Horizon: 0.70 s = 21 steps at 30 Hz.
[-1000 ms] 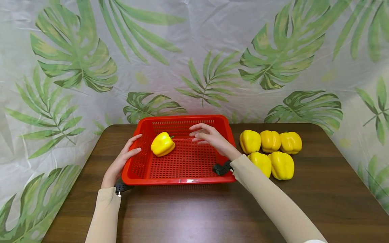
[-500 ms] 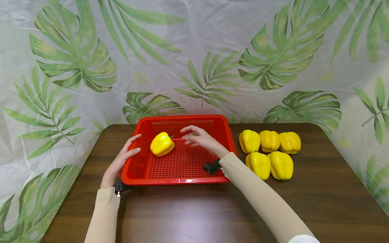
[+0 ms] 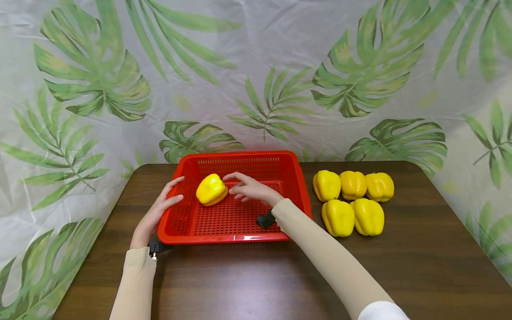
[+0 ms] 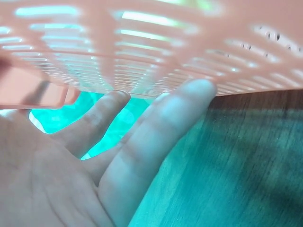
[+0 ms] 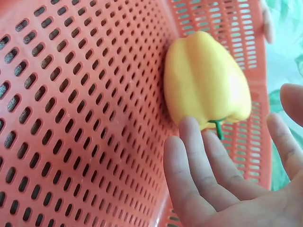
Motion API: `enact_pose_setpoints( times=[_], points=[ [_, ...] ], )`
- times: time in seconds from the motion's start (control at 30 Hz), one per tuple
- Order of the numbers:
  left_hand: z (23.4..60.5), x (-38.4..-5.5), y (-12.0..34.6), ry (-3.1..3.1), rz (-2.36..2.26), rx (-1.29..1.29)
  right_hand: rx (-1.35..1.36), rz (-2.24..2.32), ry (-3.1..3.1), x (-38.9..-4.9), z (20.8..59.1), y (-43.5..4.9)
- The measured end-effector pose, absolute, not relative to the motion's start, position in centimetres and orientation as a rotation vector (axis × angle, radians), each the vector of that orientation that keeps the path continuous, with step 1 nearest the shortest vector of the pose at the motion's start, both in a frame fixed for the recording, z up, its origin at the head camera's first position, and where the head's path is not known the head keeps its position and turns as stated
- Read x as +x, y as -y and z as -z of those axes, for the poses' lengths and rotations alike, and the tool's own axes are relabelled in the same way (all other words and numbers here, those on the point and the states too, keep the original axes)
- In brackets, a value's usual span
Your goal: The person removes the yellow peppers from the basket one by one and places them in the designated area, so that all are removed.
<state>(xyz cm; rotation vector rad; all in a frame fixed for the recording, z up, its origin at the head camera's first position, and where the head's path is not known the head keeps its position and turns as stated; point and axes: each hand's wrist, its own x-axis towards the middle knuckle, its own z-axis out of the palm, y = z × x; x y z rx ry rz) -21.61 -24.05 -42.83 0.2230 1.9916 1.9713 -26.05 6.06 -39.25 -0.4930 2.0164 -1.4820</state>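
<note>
One yellow bell pepper [image 3: 211, 190] lies on its side in the left part of a red perforated plastic basket [image 3: 236, 239]. My left hand [image 3: 154, 218] holds the basket's left side, with thumb and a finger over the rim; in the left wrist view, more fingers [image 4: 161, 127] lie against the slotted outer wall. Inside the basket, my right hand [image 3: 252, 189] reaches from the right with its fingers spread. Its fingertips are right at the pepper's stem end, and the green stem [image 5: 218, 128] shows just beyond them in the right wrist view.
Several more yellow bell peppers [image 3: 369, 217] stand in two rows on the wooden table [image 3: 240, 284], to the right of the basket. A leaf-patterned cloth [image 3: 280, 53] hangs behind the table's back edge.
My right hand has moved left and slightly down across the basket, up to the pepper. My left hand has stayed at the basket's left rim.
</note>
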Motion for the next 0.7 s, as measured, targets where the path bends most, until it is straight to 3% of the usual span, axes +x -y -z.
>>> enact_pose_setpoints(
  times=[0.7],
  points=[
    [42.8,-21.6,24.1,-1.987,-1.969,0.213,-0.428,1.447,-1.940,-26.5,40.1,-2.9]
  ],
)
